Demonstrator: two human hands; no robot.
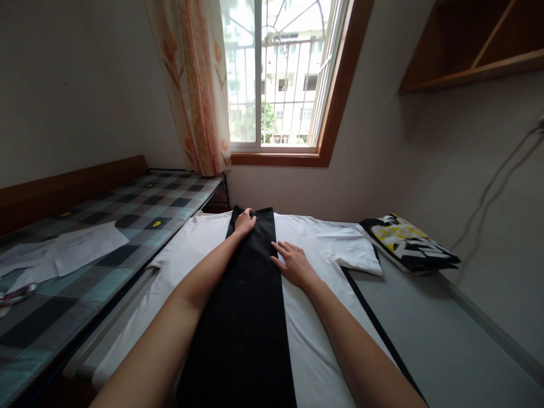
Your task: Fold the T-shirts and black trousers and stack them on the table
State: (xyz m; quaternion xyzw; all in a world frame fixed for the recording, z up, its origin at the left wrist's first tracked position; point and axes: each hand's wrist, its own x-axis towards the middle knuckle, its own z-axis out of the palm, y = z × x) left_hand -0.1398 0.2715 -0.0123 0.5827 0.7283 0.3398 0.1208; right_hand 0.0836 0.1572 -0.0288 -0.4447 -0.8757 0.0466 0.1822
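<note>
A white T-shirt (314,317) lies spread out on a table, its right sleeve flat towards the wall. Over its middle runs a long black flat piece (246,317), narrower at the far end; I cannot tell whether it is cloth or board. My left hand (245,222) has its fingers curled at the far end of this piece, seemingly pinching it. My right hand (294,263) rests palm down on the shirt, fingers stretched out, the tips by the right edge of the black piece.
A folded black, white and yellow item (410,243) sits at the table's (450,340) far right by the wall. On the left is a checked mattress (140,226) with white papers (80,249). A window (280,79) and curtain (199,85) are ahead; a wooden shelf (480,73) hangs upper right.
</note>
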